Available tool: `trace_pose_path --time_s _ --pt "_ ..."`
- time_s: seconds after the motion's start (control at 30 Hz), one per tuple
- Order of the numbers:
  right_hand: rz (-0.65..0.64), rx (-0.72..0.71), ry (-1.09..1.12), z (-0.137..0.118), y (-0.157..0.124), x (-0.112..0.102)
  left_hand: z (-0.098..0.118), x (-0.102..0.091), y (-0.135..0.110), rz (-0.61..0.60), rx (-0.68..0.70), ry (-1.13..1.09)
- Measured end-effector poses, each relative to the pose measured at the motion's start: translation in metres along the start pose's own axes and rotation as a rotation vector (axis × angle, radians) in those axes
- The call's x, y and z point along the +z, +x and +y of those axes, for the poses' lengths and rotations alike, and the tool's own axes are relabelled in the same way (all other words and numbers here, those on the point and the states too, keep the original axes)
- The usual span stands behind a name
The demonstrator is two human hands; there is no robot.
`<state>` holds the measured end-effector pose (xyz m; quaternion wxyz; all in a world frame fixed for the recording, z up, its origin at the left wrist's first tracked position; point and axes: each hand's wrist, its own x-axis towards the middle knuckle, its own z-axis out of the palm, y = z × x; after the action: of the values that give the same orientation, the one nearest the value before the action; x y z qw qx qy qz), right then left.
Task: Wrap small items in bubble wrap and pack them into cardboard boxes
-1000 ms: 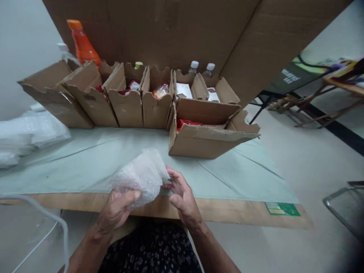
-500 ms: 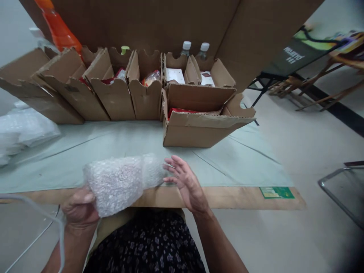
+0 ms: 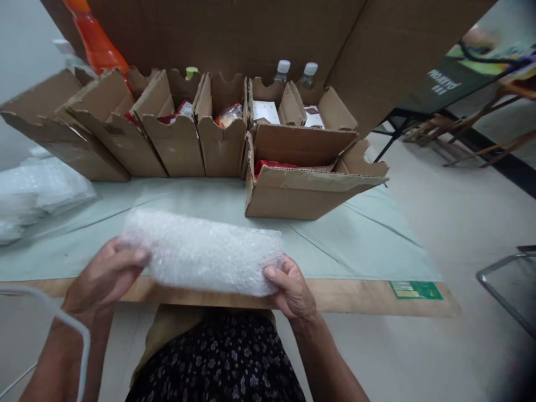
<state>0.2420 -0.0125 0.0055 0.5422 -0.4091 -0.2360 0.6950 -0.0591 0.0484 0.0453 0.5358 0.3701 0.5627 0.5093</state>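
The bubble wrap [image 3: 209, 254] is slightly blurred, the orange bottle [image 3: 98, 44] is cut off by the upper edge, and two white-capped bottles [image 3: 283, 68] are partly hidden by cartons [image 3: 290, 109].

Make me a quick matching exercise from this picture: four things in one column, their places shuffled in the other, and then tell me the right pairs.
Things
1. Bubble wrap
2. Orange bottle
3. Green label
4. Pile of translucent plastic

Places
A. On the table's bare wooden edge, toward the right
B. On the pale cloth, at the picture's left side
C. Held between the left hand and the right hand
D. Near the picture's top left corner, against the big cardboard panel's backdrop

Right pairs: 1-C, 2-D, 3-A, 4-B
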Motion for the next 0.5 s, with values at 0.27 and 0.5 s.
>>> trace_pose_path --time_s 0.27,0.5 --pt "0.144 0.009 -0.166 0.033 -0.009 0.023 0.016 0.05 0.084 0.103 0.374 0.6" --pt "0.027 0.15 -0.055 0.03 -0.023 0.036 -0.039 0.026 -0.027 -0.416 0.827 0.813"
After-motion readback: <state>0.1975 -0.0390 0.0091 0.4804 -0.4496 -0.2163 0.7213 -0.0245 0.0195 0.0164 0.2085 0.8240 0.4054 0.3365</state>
